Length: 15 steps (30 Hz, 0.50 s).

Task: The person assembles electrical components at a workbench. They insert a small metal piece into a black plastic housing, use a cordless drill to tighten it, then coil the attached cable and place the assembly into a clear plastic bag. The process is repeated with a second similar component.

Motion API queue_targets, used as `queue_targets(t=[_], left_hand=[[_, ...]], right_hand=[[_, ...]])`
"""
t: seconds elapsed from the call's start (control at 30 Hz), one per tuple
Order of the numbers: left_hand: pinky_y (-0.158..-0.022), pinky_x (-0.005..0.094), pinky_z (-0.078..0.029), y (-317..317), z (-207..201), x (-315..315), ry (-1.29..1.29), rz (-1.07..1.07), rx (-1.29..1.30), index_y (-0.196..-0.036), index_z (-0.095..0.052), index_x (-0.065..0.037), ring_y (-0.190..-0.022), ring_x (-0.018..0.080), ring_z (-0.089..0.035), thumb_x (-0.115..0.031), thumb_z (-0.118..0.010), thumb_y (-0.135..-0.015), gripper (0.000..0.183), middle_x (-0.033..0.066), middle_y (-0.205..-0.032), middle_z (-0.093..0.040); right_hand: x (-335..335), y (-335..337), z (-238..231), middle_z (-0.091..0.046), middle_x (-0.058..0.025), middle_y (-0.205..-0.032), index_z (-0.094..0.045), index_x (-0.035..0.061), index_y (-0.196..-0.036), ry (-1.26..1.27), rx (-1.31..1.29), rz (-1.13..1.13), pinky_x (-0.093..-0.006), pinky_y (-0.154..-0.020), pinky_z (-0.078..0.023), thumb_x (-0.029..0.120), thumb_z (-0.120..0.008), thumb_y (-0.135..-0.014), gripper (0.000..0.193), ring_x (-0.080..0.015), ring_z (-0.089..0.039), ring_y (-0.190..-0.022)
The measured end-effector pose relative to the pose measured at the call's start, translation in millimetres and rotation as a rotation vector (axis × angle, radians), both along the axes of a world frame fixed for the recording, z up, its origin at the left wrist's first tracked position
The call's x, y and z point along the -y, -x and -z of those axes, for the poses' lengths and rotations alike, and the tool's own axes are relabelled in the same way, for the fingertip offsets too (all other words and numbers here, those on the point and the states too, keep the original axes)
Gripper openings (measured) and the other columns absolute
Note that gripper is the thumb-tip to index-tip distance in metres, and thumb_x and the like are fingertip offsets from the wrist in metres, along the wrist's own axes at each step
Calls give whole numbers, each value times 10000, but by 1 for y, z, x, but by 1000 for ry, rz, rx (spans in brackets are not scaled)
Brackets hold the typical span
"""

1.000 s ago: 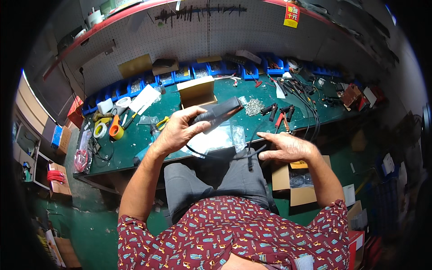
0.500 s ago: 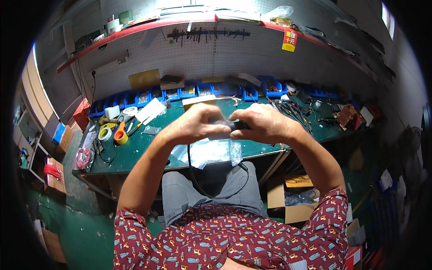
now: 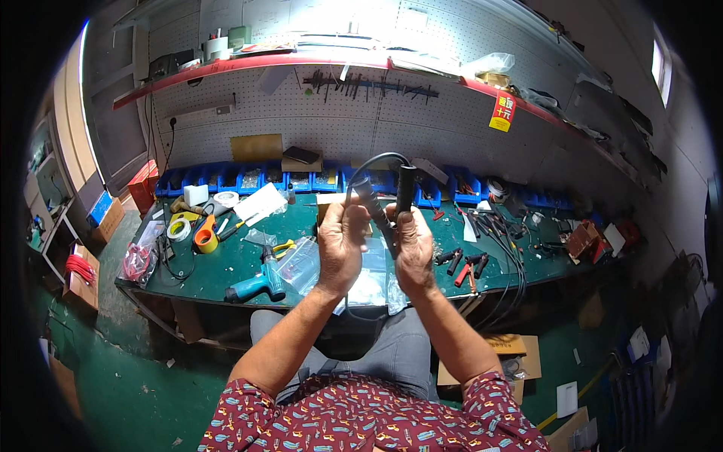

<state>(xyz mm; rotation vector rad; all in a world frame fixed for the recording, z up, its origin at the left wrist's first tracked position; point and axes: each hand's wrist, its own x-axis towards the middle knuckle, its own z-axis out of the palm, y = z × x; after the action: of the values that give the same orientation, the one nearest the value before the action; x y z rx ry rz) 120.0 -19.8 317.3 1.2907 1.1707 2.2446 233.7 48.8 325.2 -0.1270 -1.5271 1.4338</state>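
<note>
Both hands are raised over the near edge of the bench, in front of my lap. My right hand (image 3: 414, 260) is closed round a black cylindrical handle (image 3: 407, 187) that stands upright. From the handle's top a black cable (image 3: 376, 158) arches left and runs down to my left hand (image 3: 341, 252), whose curled fingers are closed on it. The cable shows again below that hand, hanging toward my lap. A second dark, ribbed cylindrical piece (image 3: 371, 202), blurred, slants between the hands with its lower end at my right fingers. Its exact kind is unclear.
A teal heat gun or drill (image 3: 256, 285) lies left on the green bench (image 3: 215, 264), near clear plastic bags (image 3: 300, 264). Red and black clamps (image 3: 463, 271) and black cables (image 3: 508, 245) lie right. Blue bins (image 3: 248, 179) line the back. An open carton (image 3: 531, 358) stands below.
My hands have come lower and turned upright, with the cable now looping above them. The dark pieces have swung into view. The view has shifted, uncovering the teal tool and the clamps.
</note>
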Motion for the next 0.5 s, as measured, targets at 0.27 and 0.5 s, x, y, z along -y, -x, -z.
queue_targets(t=[0.27, 0.5], left_hand=[[-875, 300, -498, -17, 30, -2, -67, 0, -161, -1330, -510, 1, -999, 127, -578, -355, -480, -1114, 418, 51, -1078, -611], [-726, 229, -458, 12, 45, 13, 125, 196, -102, -1347, -539, -17, -827, 64, -536, -345, -527, -1097, 413, 7, -974, -618]], right_hand=[[0, 42, 32, -571, -13, -1193, -488, 82, -1326, 25, -127, 33, -249, -808, -451, 400, -331, -1147, 397, -71, -519, -913], [-37, -1, -20, -664, -147, -1197, -548, -3, -1340, 116, -51, -369, -380, -985, -527, 303, -587, -1046, 426, -217, -670, -1068]])
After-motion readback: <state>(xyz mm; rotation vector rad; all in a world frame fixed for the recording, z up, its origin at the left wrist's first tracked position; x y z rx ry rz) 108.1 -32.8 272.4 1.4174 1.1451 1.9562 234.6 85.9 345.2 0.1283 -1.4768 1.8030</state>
